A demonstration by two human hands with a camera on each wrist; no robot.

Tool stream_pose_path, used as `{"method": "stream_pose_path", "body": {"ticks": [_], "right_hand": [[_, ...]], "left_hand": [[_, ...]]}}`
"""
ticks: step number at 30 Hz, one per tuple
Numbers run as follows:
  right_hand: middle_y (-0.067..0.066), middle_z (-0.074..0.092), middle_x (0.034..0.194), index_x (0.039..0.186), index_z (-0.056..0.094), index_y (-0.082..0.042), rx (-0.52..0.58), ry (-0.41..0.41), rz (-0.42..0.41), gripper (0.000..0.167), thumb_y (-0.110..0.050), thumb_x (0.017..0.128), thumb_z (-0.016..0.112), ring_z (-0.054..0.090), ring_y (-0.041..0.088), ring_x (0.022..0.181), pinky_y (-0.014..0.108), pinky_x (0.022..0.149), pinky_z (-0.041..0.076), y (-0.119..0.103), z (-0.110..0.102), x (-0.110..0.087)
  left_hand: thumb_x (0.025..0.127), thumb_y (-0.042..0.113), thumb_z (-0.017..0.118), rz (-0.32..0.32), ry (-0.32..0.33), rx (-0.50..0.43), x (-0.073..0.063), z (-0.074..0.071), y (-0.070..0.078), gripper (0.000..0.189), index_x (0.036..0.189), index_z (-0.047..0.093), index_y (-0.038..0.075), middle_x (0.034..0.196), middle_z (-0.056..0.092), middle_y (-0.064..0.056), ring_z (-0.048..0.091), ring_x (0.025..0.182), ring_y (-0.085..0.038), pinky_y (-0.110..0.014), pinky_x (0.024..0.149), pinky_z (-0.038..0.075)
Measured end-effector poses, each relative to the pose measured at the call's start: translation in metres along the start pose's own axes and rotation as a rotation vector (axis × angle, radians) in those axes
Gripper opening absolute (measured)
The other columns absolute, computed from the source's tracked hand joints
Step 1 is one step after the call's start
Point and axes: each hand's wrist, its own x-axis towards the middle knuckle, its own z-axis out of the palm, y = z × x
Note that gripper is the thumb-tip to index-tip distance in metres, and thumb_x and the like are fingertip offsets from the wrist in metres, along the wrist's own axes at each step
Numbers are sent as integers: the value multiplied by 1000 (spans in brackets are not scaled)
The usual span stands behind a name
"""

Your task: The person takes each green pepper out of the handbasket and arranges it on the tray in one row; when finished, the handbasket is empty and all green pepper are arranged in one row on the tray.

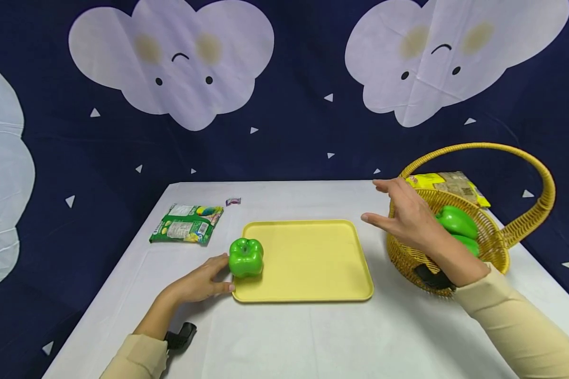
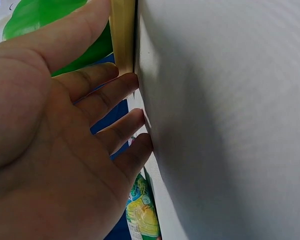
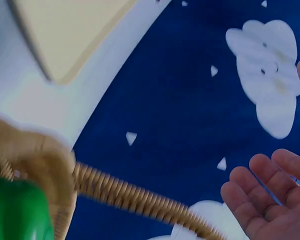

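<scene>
At the left edge of the yellow tray (image 1: 317, 263), my left hand (image 1: 196, 283) rests with thumb and fingers spread apart. Its fingertips are right at the tray's rim, beside a shiny green bell pepper (image 1: 245, 258) that sits on the tray's left side. The left wrist view shows the palm with lightly bent fingers and no object in it. My right hand (image 1: 410, 217) is raised over the near left side of a wicker basket (image 1: 495, 263), thumb and fingers apart, holding nothing. Inside that basket lie green bell peppers (image 1: 457, 221), partly hidden by the right forearm.
A green snack bag (image 1: 187, 225) lies at the back left, with a small wrapped candy (image 1: 233, 201) near it. Behind the basket is a yellow and brown packet (image 1: 455, 184). The basket's tall arched handle (image 1: 483, 146) rises at the right. A dark cloud-patterned cloth hangs behind the table.
</scene>
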Motion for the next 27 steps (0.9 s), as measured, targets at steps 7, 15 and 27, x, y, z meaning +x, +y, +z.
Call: {"method": "stream_pose_path", "body": {"ticks": [7, 15, 27], "right_hand": [[20, 55, 114, 131, 46, 1, -20, -40, 102, 66, -22, 78, 77, 53, 33, 100, 46, 78, 46, 21, -16, -5], [24, 53, 120, 127, 49, 4, -23, -87, 172, 60, -26, 81, 75, 49, 38, 106, 54, 86, 44, 43, -29, -8], [29, 48, 125, 129, 46, 7, -40, -199, 331, 70, -45, 85, 66, 45, 46, 114, 62, 92, 38, 72, -33, -9]], "left_hand": [[84, 35, 69, 5, -2, -7, 0, 0, -1, 78, 146, 33, 5, 152, 27, -25, 18, 142, -45, -63, 115, 17], [84, 37, 69, -1, -5, -1, 0, -1, -1, 79, 146, 33, 4, 152, 26, -25, 18, 143, -45, -63, 115, 17], [83, 38, 69, -11, -8, -10, 0, 0, 0, 80, 146, 32, 5, 153, 26, -24, 18, 143, -44, -63, 115, 16]]}}
